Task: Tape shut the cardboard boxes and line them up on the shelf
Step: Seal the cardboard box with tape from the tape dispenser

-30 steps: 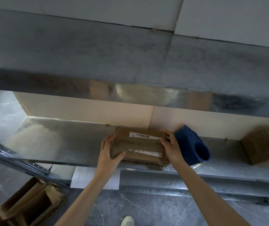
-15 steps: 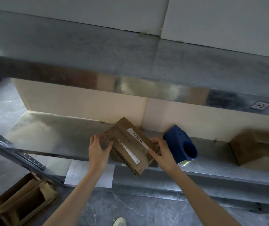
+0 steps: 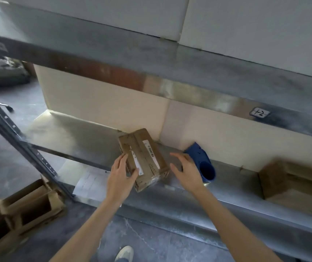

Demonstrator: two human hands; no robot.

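Observation:
A small taped cardboard box (image 3: 143, 157) with white labels lies on the metal shelf (image 3: 87, 140), turned with one short end towards the back wall. My left hand (image 3: 121, 173) rests on its near left corner, thumb on top. My right hand (image 3: 186, 171) hovers just right of the box, fingers spread and apart from it. A second, larger cardboard box (image 3: 293, 184) sits on the same shelf at the far right.
A blue tape dispenser (image 3: 202, 163) lies on the shelf right behind my right hand. Open cardboard boxes (image 3: 19, 210) stand on the floor at the lower left. A dark shelf upright (image 3: 24, 146) slants on the left. An upper shelf (image 3: 170, 72) overhangs.
The box has been turned from lying crosswise to pointing at the back wall. My right hand has let go of it and moved off to the right; the left hand stays on it.

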